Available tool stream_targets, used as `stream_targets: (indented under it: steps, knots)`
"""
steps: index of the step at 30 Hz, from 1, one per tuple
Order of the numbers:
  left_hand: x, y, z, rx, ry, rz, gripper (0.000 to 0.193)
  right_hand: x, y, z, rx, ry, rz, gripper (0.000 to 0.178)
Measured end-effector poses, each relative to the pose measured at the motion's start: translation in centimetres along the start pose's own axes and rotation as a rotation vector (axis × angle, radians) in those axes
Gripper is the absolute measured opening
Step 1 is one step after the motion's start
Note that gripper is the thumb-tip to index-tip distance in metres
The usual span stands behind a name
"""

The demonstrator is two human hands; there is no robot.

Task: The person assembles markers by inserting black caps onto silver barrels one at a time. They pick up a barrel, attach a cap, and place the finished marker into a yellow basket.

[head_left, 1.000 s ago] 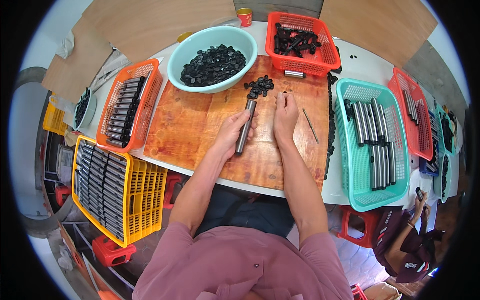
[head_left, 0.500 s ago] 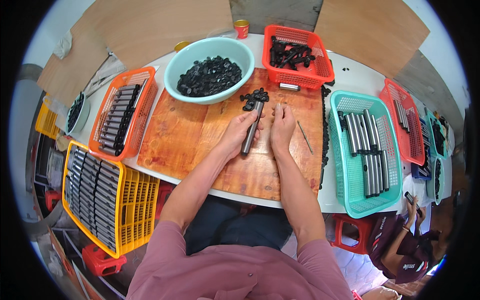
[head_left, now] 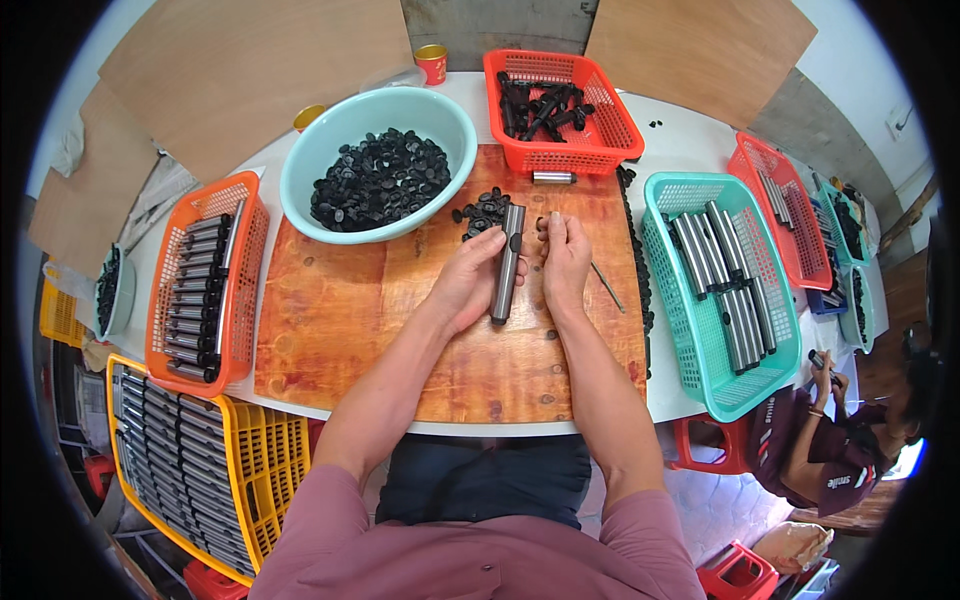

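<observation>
My left hand [head_left: 468, 280] is closed around a grey metal tube [head_left: 506, 275] with dark ends, held tilted over the wooden board [head_left: 360, 340]. A black oval shows on the tube's side near its upper end. Just right of the tube, my right hand [head_left: 567, 262] is closed with its fingertips pinched together. Something small and dark shows at those fingertips, too small to make out. Beyond my left hand lies a loose pile of black oval pieces [head_left: 484, 212]. A thin rod [head_left: 607, 287] rests on the board beside my right hand.
A pale green basin [head_left: 292, 205] of black pieces stands behind left. Around the board are a red basket [head_left: 570, 158] of black parts, an orange basket [head_left: 250, 290] and a green basket [head_left: 690, 375] of tubes. A short tube [head_left: 554, 178] lies near the red basket. A co-worker [head_left: 825, 440] sits at right.
The view has shifted, so the table's contents sit differently in the picture. The tube has turned in my left hand, and its black oval now shows. My right hand stays pinched beside it.
</observation>
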State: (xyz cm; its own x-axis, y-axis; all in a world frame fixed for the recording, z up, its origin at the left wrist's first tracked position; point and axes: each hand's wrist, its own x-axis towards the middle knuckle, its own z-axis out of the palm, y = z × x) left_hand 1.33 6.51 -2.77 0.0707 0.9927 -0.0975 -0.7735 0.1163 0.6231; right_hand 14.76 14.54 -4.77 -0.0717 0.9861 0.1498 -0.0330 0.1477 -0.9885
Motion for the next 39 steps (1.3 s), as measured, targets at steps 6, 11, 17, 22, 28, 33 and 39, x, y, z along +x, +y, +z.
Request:
stream_targets:
  steps: [6, 11, 17, 22, 28, 33, 39]
  knots:
    - [-0.3, 0.6, 0.6, 0.018, -0.011, 0.007, 0.033, -0.5, -1.1, 0.1, 0.039, -0.042, 0.063, 0.030]
    - [-0.2, 0.3, 0.6, 0.051, 0.019, 0.012, 0.032, 0.0, 0.5, 0.6, 0.014, -0.153, 0.092, 0.028]
    - [-0.4, 0.3, 0.7, 0.098, 0.116, 0.088, 0.028, -0.5, -0.9, 0.7, 0.004, -0.138, 0.066, 0.028]
    - [0.2, 0.1, -0.7, -0.011, 0.077, 0.114, 0.032, -1.7, -1.8, -0.2, -0.054, -0.202, -0.214, 0.018]
    - [0.1, 0.1, 0.9, 0.142, 0.110, 0.181, 0.036, -2.6, -4.1, 0.1, 0.073, -0.261, -0.053, 0.020]
    - [-0.4, 0.6, 1.9, 0.140, 0.148, 0.182, 0.036, -2.1, -4.1, -0.4, 0.169, -0.302, 0.036, 0.016]
    - [-0.2, -0.2, 1.1, 0.198, 0.164, 0.143, 0.035, -1.5, -4.1, -1.1, 0.119, -0.326, 0.104, 0.014]
